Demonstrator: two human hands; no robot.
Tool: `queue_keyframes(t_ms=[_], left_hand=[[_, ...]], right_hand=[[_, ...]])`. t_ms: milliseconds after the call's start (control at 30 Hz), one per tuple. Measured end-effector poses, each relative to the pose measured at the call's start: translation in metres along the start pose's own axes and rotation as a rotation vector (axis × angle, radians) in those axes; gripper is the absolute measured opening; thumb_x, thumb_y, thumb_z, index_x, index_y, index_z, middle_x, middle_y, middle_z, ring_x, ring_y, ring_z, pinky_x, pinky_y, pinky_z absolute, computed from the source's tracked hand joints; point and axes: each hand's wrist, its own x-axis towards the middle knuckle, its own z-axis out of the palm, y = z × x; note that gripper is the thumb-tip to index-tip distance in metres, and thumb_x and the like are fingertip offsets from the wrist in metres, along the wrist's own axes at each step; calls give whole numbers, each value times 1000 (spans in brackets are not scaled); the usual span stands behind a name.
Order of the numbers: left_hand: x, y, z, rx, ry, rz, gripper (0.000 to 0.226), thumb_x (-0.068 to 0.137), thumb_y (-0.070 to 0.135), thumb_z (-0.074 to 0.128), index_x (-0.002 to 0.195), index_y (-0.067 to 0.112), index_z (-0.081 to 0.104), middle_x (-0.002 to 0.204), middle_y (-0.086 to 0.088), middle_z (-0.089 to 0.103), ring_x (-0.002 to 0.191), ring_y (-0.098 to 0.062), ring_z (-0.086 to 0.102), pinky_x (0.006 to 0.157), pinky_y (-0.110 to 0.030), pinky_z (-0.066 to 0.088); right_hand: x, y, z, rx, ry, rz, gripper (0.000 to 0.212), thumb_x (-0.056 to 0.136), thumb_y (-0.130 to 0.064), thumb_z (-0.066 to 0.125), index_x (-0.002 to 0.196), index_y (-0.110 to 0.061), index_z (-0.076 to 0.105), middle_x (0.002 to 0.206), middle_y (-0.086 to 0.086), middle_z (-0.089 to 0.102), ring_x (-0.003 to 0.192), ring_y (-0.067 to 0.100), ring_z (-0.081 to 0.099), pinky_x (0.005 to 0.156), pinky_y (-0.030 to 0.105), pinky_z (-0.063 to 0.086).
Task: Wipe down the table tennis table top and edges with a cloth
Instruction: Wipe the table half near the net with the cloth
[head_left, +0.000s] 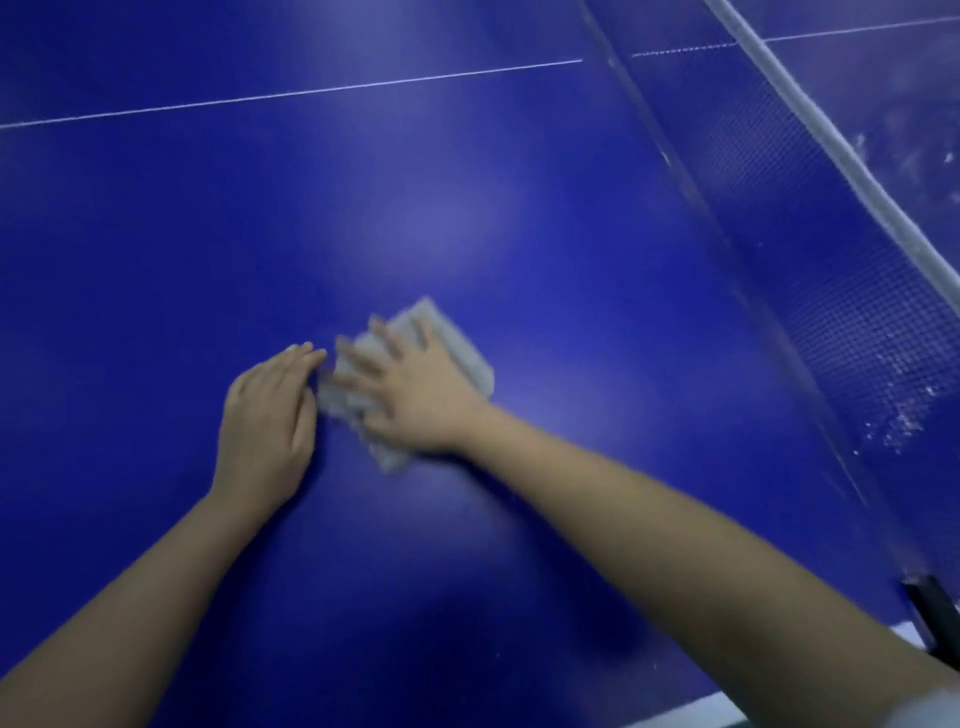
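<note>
The blue table tennis table top (208, 249) fills the view. A crumpled grey cloth (457, 348) lies on it near the middle. My right hand (410, 389) presses flat on the cloth with fingers spread; the hand is blurred. My left hand (270, 421) rests flat on the bare table just left of the cloth, fingers straight and together, fingertips close to the cloth's left edge.
The net (831, 270) with its white top band (810, 119) runs diagonally along the right side. A thin white centre line (291, 93) crosses the table at the top. A black net clamp (930, 608) sits at the table's white edge, lower right. White specks show beyond the net.
</note>
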Motion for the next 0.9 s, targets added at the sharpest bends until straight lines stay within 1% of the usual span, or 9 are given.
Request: queue_keyframes(t_ms=[133,200,267,367,433,500,567,733,900], left_hand=[[-44,12,-8,-67,-20,-51,46,91,17,30,125,-2,54,130,-19,54,123,-34,50,102,-47,32],[-65,20,-10,-56,-79,-28,50,92,23,26,127,0,54,133,-17,53,125,-32,48,104,-47,30],[-82,22,-13,2,-150,-8,54,92,27,23,130,2,52,137,-16,50,129,-30,44,107,-46,28],[-101,16,-16,99,-234,13,58,92,30,18,136,6,47,143,-14,43,134,-29,38,110,-47,24],[-108,11,-16,133,-258,20,58,92,32,17,138,8,44,145,-13,40,136,-28,34,111,-47,21],[-112,9,-15,157,-269,20,59,92,32,16,140,9,42,147,-13,38,138,-27,32,112,-47,20],[-113,8,-13,165,-268,20,59,92,32,16,141,10,41,147,-12,38,138,-26,31,112,-47,20],[-113,7,-13,142,-240,29,56,92,28,21,140,11,43,147,-11,38,138,-25,31,111,-47,21],[-113,5,-10,144,-227,40,53,91,23,28,140,10,42,147,-12,37,139,-26,30,111,-47,20]], right_hand=[[-120,-59,22,-2,-59,-318,56,88,-51,30,143,-38,36,152,-3,34,139,33,27,106,61,21],[-159,-50,28,-2,-127,-299,59,84,-52,32,140,-38,41,148,-4,41,134,33,38,103,61,28],[-177,-16,28,-36,-124,-67,60,81,-52,36,139,-38,42,146,-2,43,132,33,42,100,61,34],[-207,64,44,103,-45,517,56,93,-45,25,147,-39,13,159,-3,15,145,31,11,113,55,13],[-240,99,55,231,-13,873,56,97,-43,30,149,-39,9,160,-5,9,146,28,4,114,54,9],[-268,99,62,268,42,1107,57,96,-45,34,149,-40,14,159,-5,13,145,26,7,114,54,6],[-276,68,63,247,45,1184,58,95,-46,35,149,-40,14,159,-5,15,145,27,10,113,55,6],[-230,-68,51,179,-90,748,61,91,-53,19,149,-41,4,160,-6,7,145,33,6,110,56,12],[-210,-155,32,194,-98,291,58,82,-50,35,138,-38,44,146,-4,43,133,33,41,101,65,28]])
